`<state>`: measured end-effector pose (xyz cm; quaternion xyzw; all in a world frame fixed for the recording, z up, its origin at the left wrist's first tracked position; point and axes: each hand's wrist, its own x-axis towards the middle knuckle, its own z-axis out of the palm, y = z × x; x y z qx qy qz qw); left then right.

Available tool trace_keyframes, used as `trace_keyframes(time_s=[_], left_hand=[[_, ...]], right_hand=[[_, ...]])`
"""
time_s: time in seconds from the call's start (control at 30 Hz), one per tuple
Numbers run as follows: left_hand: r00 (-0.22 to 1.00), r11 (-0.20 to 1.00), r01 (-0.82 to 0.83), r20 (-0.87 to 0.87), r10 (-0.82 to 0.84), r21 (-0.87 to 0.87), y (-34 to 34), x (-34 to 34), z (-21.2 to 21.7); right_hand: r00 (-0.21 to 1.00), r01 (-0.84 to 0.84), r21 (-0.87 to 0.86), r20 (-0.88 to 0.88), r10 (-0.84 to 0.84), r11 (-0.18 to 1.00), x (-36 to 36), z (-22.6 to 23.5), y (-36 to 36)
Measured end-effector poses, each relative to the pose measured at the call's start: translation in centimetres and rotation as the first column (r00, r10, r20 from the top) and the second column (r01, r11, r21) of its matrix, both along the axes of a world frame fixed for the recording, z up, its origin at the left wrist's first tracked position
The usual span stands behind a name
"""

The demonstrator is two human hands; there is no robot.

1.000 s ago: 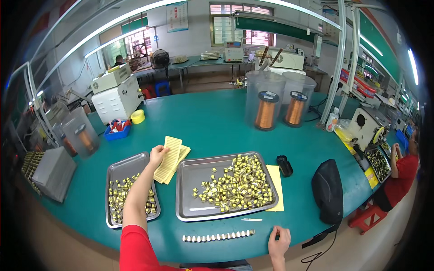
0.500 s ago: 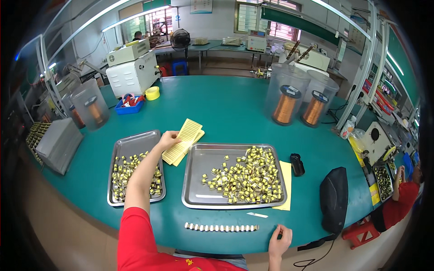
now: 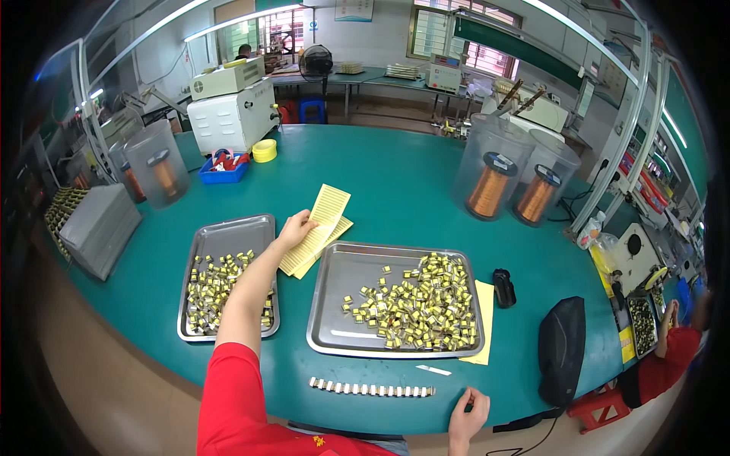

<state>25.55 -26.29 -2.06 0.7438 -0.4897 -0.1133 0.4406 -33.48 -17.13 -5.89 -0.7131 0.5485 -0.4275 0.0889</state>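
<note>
At the table's near edge the right hand rests with its fingers curled loosely inward, holding nothing that shows; just left of it a row of small metal-grey pieces lies in a straight line along that edge, set end to end as if for counting, and a small white slip lies just beyond the row; the left arm, in a red sleeve, reaches forward over the left tray, a shallow steel tray of small yellow-wrapped parts, probably kept apart from the other batch; the right tray, larger, holds a denser heap of the same yellow parts and sits on a plain yellow sheet that sticks out at its right side; right of it lie a small black device and a black bag near the table's right edge; between the trays' far ends the left hand pinches the yellow ruled cards, fingers closed on their near edge, the cards fanned toward the table's middle; farther off stand two clear cylinders with copper wire spools toward the far right, a yellow tape roll and a blue bin toward the far left, beside a white machine.
</note>
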Motion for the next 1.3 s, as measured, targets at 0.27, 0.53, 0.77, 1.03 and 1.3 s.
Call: trace_keyframes(time_s=[0.27,0.53,0.77,1.03,1.3], left_hand=[[0.979,0.984,-0.163,0.132,0.153,0.073,-2.4,0.3,-0.8],[0.921,0.942,-0.285,0.321,0.219,0.177,-3.9,1.4,-0.7],[0.869,0.93,-0.29,0.346,0.354,-0.224,-2.1,-0.3,2.4],[0.955,0.936,0.289,-0.007,-0.296,-0.202,0.2,-15.0,12.0],[0.591,0.47,0.777,-0.228,-0.774,0.419,14.7,-25.5,10.4]], right_hand=[[1.0,0.01,-0.019,0.006,-0.009,1.0,0.3,0.2,-0.5],[1.0,0.013,-0.018,-0.002,-0.013,1.0,0.5,0.6,-0.6],[1.0,-0.01,-0.009,0.003,0.01,1.0,0.3,0.4,0.4],[0.998,0.015,-0.034,-0.053,-0.016,0.999,-0.1,0.7,-0.6],[0.985,-0.157,0.243,0.108,0.134,0.957,1.9,4.2,-2.6]])
